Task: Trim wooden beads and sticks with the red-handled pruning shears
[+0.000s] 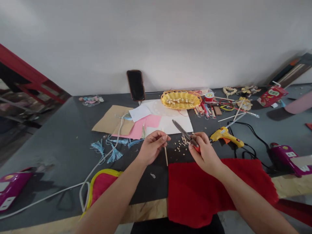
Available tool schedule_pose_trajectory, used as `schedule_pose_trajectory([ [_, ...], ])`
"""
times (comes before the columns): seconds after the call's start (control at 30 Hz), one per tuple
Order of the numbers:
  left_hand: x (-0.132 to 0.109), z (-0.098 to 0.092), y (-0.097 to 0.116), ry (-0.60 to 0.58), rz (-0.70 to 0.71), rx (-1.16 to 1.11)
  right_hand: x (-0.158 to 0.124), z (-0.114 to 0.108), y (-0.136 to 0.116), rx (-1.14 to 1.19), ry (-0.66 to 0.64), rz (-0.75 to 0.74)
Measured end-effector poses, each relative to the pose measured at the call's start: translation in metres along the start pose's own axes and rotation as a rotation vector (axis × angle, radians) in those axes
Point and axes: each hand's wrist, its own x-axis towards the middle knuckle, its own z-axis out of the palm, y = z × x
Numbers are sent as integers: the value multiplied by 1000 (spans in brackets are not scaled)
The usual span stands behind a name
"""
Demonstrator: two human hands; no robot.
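My left hand, closed in a pinch, holds a thin wooden stick that points down toward the table. My right hand grips a pair of scissors with red handles. Their dark blades point up and left, apart from the stick. Small pale wooden bits lie scattered on the grey table between and beyond my hands. A red cloth lies under my right forearm and hangs over the front edge.
A yellow basket with small pale pieces stands on white paper at the back. A phone leans on the wall. A yellow glue gun and its black cord lie right. Blue tassels and a white cable are left.
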Motion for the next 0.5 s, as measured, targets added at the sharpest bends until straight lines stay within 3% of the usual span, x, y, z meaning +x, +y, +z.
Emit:
schedule_pose_trajectory([
  [0.23,1,-6,1,42,-39,-184,-4,10,10,-128,-108,-45],
  [0.5,0,-4,4,58,-46,-220,-9,8,6,-175,-146,-75],
])
